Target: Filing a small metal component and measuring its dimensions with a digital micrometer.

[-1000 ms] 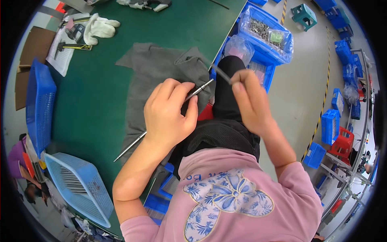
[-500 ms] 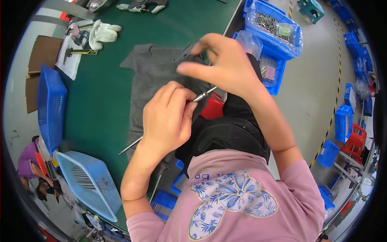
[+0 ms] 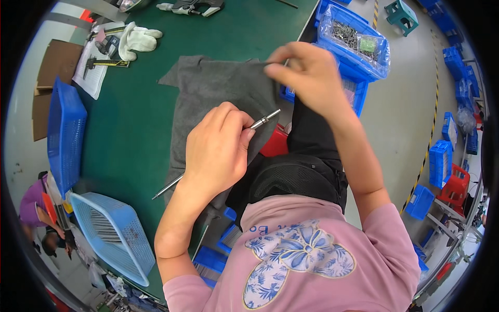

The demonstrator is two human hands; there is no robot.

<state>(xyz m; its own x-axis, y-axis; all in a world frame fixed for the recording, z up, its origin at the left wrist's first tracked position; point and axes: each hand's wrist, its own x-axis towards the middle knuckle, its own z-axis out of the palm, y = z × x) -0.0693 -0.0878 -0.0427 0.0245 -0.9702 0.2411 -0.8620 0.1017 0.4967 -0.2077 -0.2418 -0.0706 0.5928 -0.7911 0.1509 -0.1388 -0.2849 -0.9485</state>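
My left hand (image 3: 215, 148) is closed around a thin, shiny metal rod (image 3: 265, 118). The rod's stepped end sticks out past my thumb toward the right, and its long thin end shows beyond my wrist, low on the left. Under this hand a dark grey cloth (image 3: 223, 80) is spread over the green table (image 3: 125, 119). At the cloth's upper right corner, my right hand (image 3: 309, 78) pinches the edge between thumb and fingers. Slight blur covers those fingertips.
A light blue basket (image 3: 136, 234) of rods and a darker blue basket (image 3: 66, 135) stand at the left. White gloves (image 3: 138, 41) and calipers (image 3: 106, 63) lie at the far left. Blue bins (image 3: 384, 60) with metal parts sit right of the table. Another person (image 3: 36, 205) is at the far left.
My right hand, open above the cloth before, has moved up and right and closed on the cloth's corner, pulling it out flatter. My left hand keeps the rod almost in place.
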